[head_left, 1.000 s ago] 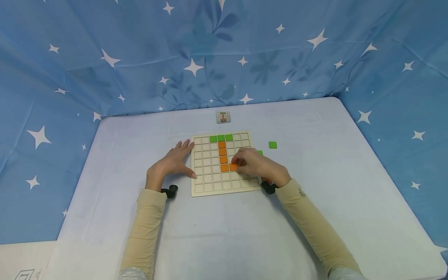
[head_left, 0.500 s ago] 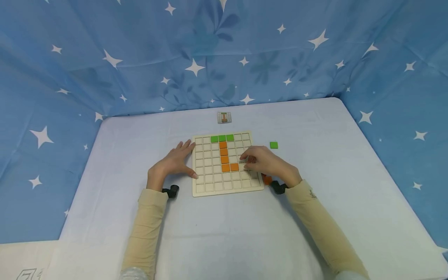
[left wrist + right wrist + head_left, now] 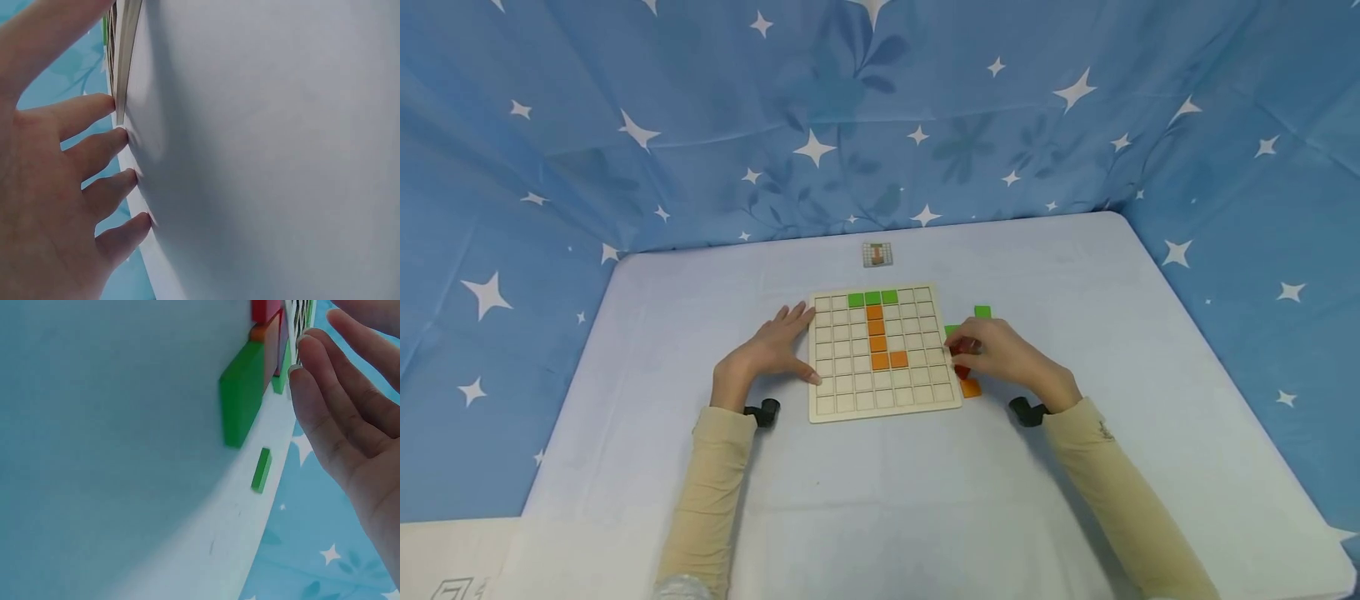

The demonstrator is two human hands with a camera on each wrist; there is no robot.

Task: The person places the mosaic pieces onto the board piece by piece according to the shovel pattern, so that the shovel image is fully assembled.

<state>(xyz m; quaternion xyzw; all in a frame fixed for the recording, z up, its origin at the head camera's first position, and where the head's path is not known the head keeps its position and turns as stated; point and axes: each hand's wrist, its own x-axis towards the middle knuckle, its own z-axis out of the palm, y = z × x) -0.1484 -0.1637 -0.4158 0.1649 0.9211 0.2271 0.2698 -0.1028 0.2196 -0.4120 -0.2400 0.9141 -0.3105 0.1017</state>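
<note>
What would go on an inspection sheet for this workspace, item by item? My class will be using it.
Surface: white table.
Job's things: pale grid board bearing three green tiles and five orange tiles; to its right, loose green, orange and red pieces; small pattern card beyond it.
Clutter: nothing seen.
Hands: left hand, fingers spread at the board's left edge; right hand at the red pieces, grip unclear.
Cables: nothing seen.
Surroundings: blue star-patterned cloth behind and on both sides.
</note>
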